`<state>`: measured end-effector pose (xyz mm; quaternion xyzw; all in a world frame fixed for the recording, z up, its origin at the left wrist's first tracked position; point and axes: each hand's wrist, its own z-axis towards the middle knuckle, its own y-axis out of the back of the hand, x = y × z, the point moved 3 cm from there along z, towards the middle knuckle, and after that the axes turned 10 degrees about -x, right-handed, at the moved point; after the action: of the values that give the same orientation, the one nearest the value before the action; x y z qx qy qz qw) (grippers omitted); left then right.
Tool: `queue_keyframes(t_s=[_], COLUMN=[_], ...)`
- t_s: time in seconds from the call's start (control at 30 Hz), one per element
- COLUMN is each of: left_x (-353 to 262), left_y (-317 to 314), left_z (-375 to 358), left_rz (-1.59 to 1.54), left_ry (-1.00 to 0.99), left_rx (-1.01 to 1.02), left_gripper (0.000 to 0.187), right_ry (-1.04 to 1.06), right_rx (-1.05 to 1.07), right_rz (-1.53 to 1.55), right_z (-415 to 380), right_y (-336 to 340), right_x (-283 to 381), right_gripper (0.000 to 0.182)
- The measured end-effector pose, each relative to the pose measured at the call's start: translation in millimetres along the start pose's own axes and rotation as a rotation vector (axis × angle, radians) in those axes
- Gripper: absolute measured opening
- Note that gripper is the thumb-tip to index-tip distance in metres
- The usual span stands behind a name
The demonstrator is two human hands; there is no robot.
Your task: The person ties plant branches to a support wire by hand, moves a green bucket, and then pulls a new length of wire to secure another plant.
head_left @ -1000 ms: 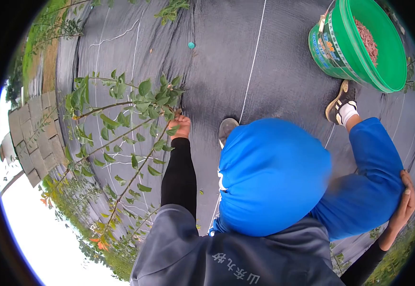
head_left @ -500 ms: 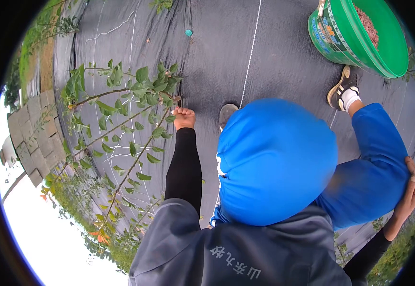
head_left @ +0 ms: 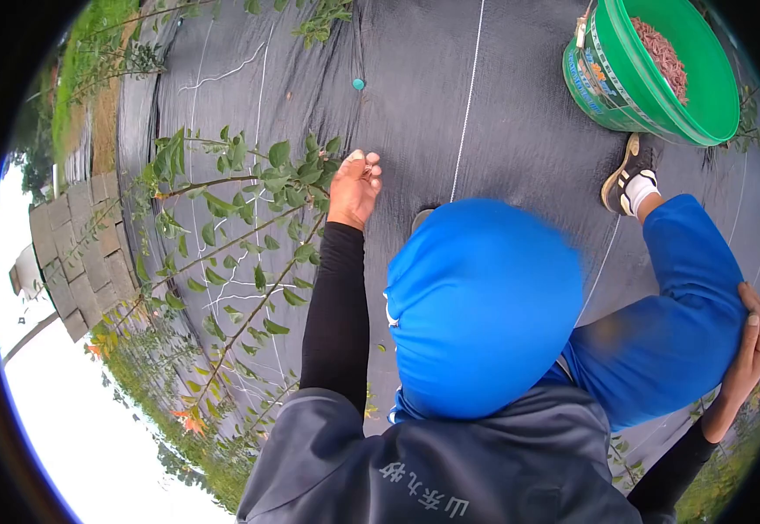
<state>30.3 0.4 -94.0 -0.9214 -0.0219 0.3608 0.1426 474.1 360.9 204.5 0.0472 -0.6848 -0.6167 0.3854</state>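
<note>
My left hand [head_left: 356,189], in a black sleeve, is raised beside the leafy tip of a young tree branch [head_left: 288,170]. Its fingers are curled in with the palm partly turned up; whatever they may hold is too small to make out. My right hand [head_left: 752,345] rests with fingers extended against the outer side of my bent right knee in blue trousers [head_left: 694,297]. My left knee [head_left: 480,306] bulges large in the middle of the view.
A green bucket [head_left: 602,74] holding many small reddish-brown pieces [head_left: 662,59] stands beyond my right shoe [head_left: 629,179]. Black ground cover [head_left: 406,96] with white lines spreads underneath. A teal peg [head_left: 359,84] sits in it. More thin branches reach across the left.
My left hand has drawn away from the branch tip, moving slightly right and up, and turned its curled fingers upward. My right hand stays on the knee. The view has shifted slightly.
</note>
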Motion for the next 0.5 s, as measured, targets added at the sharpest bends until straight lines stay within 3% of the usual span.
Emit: queue_keyframes(t_s=[0.07,0.13,0.17,0.2,0.27,0.3,0.4,0.5], left_x=[-35.1,-64.6,-77.9,-87.2,-93.3,-96.0,-103.5,-103.7], left_y=[-25.2,-33.8,-52.3,-61.0,-70.3,-66.0,-55.2,-41.0], left_z=[11.5,40.0,29.3,25.1,25.3,30.2,32.5,37.8], left_rz=[0.512,1.233,1.626,1.634,2.434,2.558,2.763,2.765], left_ry=[-0.167,-0.623,-0.991,-0.988,-0.794,-0.77,-0.651,-0.598], left_rx=[-0.11,-0.196,-0.288,-0.282,-0.061,0.005,0.137,0.203], left_gripper=[0.012,0.018,0.027,0.027,0.031,0.036,0.038,0.038], right_ry=[0.01,0.02,0.049,0.08,0.12,0.167,0.134,0.114], right_rx=[-0.009,-0.003,-0.01,-0.018,-0.035,-0.058,-0.112,-0.114], right_rz=[-0.005,-0.012,-0.037,-0.061,-0.06,-0.059,0.017,0.049], right_z=[-1.5,-4.3,-5.8,-6.7,-11.0,-13.3,-18.4,-12.1], right_y=[-0.5,-1.3,-1.4,-1.9,-2.0,-1.9,0.6,0.6], right_x=[0.2,3.0,8.3,12.0,13.6,13.1,3.6,6.5], right_gripper=[0.035,0.035,0.035,0.035,0.035,0.035,0.036,0.04])
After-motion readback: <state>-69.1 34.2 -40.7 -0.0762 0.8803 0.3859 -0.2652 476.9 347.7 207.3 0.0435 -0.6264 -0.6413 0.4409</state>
